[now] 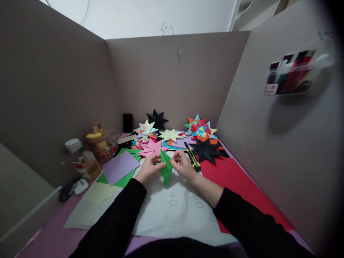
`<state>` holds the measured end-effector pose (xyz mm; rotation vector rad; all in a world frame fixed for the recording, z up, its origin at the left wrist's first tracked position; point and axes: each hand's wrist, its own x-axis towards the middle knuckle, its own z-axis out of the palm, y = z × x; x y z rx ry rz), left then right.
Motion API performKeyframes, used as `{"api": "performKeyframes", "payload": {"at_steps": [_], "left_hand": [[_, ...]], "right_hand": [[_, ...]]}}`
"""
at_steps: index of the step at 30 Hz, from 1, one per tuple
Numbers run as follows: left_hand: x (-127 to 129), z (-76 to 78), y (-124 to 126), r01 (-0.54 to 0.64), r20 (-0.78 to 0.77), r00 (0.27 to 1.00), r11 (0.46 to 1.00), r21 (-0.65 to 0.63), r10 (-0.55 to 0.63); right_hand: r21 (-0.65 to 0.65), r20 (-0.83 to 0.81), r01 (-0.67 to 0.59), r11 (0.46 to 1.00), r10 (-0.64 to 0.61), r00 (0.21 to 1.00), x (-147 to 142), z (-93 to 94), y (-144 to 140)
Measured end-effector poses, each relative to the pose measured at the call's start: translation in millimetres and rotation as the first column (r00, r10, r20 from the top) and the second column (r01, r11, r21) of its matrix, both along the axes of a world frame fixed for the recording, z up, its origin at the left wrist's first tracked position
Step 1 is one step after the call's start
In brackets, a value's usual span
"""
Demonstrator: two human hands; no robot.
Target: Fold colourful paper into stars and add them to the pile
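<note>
A folded piece of green paper with pointed ends is held up between both hands, above a white sheet printed with numbers. My left hand pinches its left side between thumb and fingers. On the other side, my right hand pinches the paper's right edge near the middle. Just behind the hands lies a pink paper star. A yellow and black utility knife rests right of my right hand, beside a black paper star.
Red paper covers the right side. Purple paper lies over green sheets at left. A bottle, a brown cup and a white earbud case line the left edge. Several paper stars stand at the back. Grey panels enclose the table.
</note>
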<state>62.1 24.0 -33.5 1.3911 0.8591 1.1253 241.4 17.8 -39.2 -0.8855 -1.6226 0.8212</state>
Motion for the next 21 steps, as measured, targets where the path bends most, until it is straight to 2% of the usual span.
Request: {"api": "performKeyframes", "payload": {"at_steps": [2,4,9,15,17,21], "left_hand": [[2.4,1.4,-3.8,0.037,-0.040,0.998,0.999,-0.030,-0.038],[3.0,0.5,-4.6,0.024,-0.021,0.999,0.999,-0.043,-0.025],[-0.5,-5.7,0.8,0.003,0.052,0.999,0.999,-0.048,-0.001],[0.5,-2.4,-1.7,0.008,0.054,0.999,0.998,-0.055,-0.005],[3.2,-1.2,-4.4,0.010,0.062,0.998,0.999,-0.052,-0.007],[10.7,-3.1,-9.1,0.016,0.121,0.993,0.994,-0.106,-0.003]], "right_hand": [[0.027,0.037,-0.013,1.000,0.012,0.999,-3.1,1.2,-3.9],[0.028,0.009,-0.025,0.999,0.024,1.000,-3.7,0.8,-4.1],[-0.048,-0.103,-0.060,0.997,0.054,0.993,1.9,-1.9,2.9],[-0.136,-0.080,-0.099,0.986,0.088,0.993,2.6,1.7,3.0],[-0.138,-0.051,-0.077,0.987,0.070,0.996,0.6,2.5,1.4],[-0.080,0.032,0.045,0.996,-0.043,0.999,-4.6,3.5,-2.0]]}}
